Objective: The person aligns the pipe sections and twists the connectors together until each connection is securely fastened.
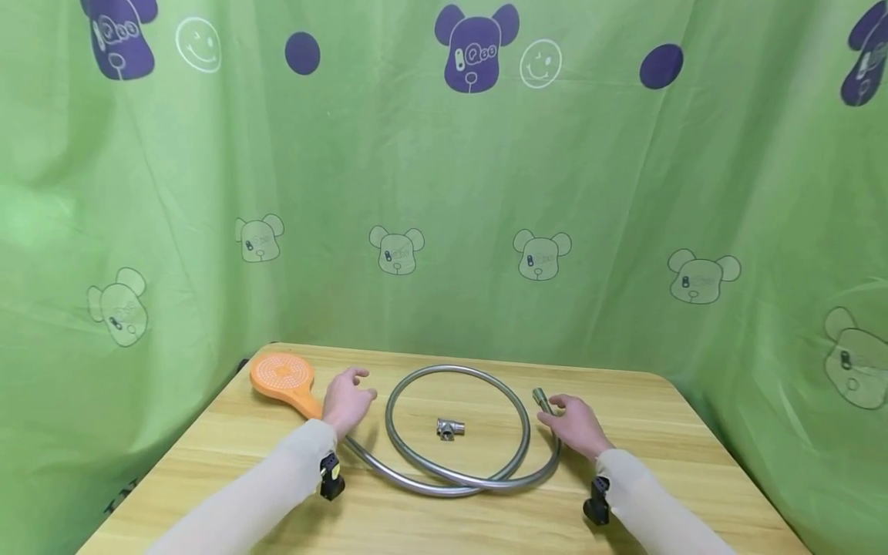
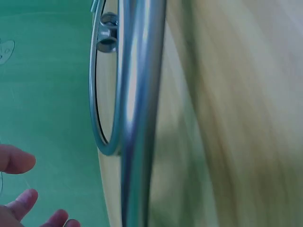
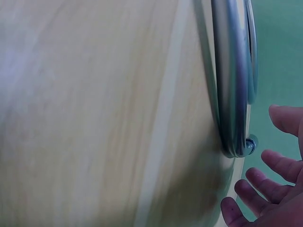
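Observation:
An orange shower head (image 1: 283,373) lies face up at the table's left back, its handle running toward my left hand (image 1: 349,401). That hand has its thumb and fingers apart and holds nothing, and its wrist overlaps the joint of handle and hose. A silver shower hose (image 1: 454,491) lies looped across the middle. Inside the loop sits a small chrome tee valve (image 1: 449,428). My right hand (image 1: 577,424) hovers beside the hose's end nut (image 1: 540,397) on the right. In the right wrist view its fingers (image 3: 271,185) are spread, with nothing between them.
The wooden table (image 1: 416,532) has its far edge close to a green curtain (image 1: 444,308) with bear prints, which also hangs along both sides. A black wrist camera (image 1: 331,475) is strapped to the left sleeve, another camera (image 1: 597,501) to the right sleeve.

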`<state>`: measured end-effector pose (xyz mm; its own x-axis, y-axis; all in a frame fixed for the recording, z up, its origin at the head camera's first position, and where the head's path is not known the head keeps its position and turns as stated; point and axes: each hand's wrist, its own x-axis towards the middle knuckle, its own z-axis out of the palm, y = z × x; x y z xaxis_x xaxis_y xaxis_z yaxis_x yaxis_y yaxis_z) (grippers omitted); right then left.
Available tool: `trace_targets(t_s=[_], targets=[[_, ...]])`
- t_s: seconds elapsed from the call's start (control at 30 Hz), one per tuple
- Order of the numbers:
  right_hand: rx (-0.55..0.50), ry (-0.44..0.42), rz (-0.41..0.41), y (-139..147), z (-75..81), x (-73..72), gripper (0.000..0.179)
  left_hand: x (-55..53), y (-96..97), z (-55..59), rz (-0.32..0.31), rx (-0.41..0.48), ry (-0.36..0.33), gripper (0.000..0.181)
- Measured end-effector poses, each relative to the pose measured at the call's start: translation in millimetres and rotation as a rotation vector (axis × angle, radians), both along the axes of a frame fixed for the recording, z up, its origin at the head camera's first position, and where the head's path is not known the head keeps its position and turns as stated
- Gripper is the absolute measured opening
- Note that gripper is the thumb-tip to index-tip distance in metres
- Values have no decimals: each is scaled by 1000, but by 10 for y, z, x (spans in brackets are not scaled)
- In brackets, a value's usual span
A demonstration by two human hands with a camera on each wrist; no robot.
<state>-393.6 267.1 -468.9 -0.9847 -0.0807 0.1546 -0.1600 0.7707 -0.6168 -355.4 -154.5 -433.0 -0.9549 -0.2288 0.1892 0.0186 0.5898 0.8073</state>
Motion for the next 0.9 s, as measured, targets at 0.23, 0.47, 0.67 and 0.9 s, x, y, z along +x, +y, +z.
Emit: trace_targets(t_s=[0.23,0.47,0.67,0.9], targets=[[3,-4,2,30,-6,-1,59,-29,220,49,-61,29,2,46],[67,-25,-49,48,-19,10,62,-92,347,13,-82,59,-1,45],[115,-50,-76,45,-16,8,66,-146,405,-16,-106,47,-9,42],[155,-35,-56,55,-43,4,70,-138,480,-1,-137,35,-1,37]])
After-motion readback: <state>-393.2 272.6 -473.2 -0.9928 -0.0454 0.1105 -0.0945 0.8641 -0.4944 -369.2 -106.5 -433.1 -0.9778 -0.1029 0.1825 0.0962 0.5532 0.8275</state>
